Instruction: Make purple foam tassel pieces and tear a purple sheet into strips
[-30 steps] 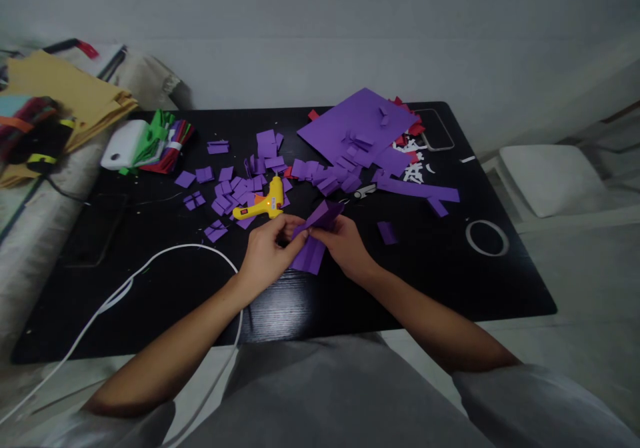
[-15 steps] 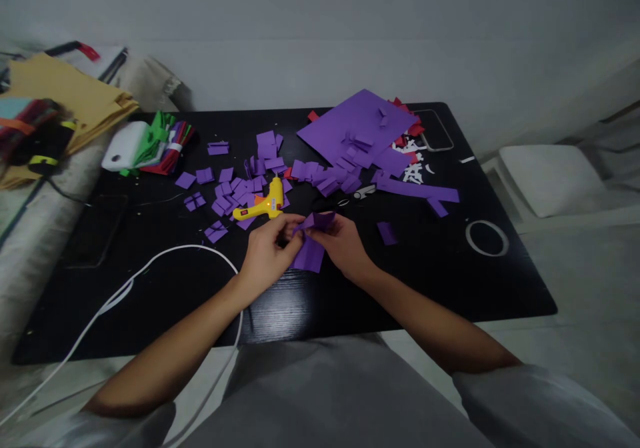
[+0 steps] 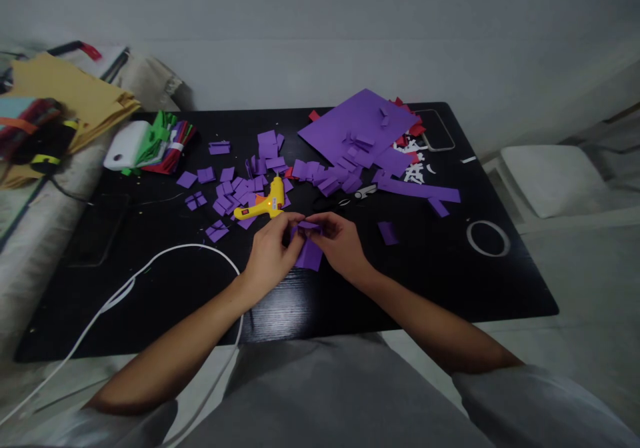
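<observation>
A pale wall (image 3: pixel 260 68) stands beyond a black table (image 3: pixel 430 288). Both hands meet near the table's front half, the left hand (image 3: pixel 270 251) and right hand (image 3: pixel 343 248) pinching a folded purple paper (image 3: pixel 310 257) between thumbs and fingers; its lower part hangs below the fingertips.

A pull from either side could tear or skew the fold. The yellow glue gun (image 3: pixel 276 196) lies just past the left hand, so a forward knuckle might knock it, or get burnt if it is hot. The white cable (image 3: pixel 185 245) runs by the left wrist and could snag a sleeve.

The near edge runs under the forearms. Sideways room looks greatest right of the right hand, around a small purple piece (image 3: pixel 387 233); forward, scissors (image 3: pixel 366 193) limit it.
</observation>
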### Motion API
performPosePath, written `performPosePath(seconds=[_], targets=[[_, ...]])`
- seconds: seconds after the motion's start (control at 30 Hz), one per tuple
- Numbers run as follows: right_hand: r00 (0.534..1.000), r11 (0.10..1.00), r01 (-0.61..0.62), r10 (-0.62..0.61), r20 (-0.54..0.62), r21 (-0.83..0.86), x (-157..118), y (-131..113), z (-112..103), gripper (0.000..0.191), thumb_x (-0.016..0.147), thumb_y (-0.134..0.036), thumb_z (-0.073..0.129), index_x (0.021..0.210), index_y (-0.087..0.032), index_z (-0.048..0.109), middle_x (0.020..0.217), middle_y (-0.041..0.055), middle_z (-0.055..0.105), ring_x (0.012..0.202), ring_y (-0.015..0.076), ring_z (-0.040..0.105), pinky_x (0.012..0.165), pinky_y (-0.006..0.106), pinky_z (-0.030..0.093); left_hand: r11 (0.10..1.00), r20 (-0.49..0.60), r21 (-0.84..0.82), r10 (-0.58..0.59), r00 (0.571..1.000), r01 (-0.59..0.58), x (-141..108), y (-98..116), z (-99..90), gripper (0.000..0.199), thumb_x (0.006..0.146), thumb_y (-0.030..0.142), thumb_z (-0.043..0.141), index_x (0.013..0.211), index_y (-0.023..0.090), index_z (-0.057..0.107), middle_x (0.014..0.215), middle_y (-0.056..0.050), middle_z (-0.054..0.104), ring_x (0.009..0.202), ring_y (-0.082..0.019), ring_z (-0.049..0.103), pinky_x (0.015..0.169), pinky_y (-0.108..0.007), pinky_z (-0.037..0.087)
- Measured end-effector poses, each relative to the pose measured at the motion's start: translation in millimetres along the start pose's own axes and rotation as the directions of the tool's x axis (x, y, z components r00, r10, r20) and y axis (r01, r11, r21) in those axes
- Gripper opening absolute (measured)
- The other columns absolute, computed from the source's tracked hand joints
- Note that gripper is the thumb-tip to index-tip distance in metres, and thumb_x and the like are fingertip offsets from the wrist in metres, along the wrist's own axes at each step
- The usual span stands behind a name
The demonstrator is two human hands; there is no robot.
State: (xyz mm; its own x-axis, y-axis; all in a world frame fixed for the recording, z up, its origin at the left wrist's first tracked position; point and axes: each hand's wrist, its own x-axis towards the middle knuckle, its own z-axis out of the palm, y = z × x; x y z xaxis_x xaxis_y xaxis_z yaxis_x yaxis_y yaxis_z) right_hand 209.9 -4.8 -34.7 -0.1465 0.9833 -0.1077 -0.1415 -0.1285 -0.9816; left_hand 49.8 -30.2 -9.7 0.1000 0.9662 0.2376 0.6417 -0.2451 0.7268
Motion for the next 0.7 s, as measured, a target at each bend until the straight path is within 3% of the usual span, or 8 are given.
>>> performPosePath(seconds=[0.43,0.7], targets=[[0.999,0.995,0.031,-0.032,-0.007,-0.096,-4.3,-0.7,3.1,0.021,0.073,-0.025,0.072,0.093,-0.020,0.067,0.092,0.0036,0.075,0.087,0.0190,0.072,0.082,0.033,0.058,0.997,-0.019,-0.018,-0.072,0.997,0.071,0.9,2.1,1.3,0.020,0.092,0.018,0.057,0.110,0.018,0.067,0.093,-0.003,0.072,0.076,-0.016,0.063,0.070,-0.028,0.049],[0.999,0.994,0.031,-0.035,-0.040,-0.104,-7.5,-1.9,6.8,0.023,0.073,-0.022,0.070,0.096,-0.021,0.067,0.091,0.0020,0.074,0.084,0.0179,0.072,0.080,0.032,0.058,0.998,-0.059,0.061,0.030,0.998,-0.026,-0.1,2.4,1.4,0.015,0.093,0.018,0.060,0.107,0.018,0.064,0.096,-0.004,0.072,0.084,-0.018,0.067,0.079,-0.030,0.053]])
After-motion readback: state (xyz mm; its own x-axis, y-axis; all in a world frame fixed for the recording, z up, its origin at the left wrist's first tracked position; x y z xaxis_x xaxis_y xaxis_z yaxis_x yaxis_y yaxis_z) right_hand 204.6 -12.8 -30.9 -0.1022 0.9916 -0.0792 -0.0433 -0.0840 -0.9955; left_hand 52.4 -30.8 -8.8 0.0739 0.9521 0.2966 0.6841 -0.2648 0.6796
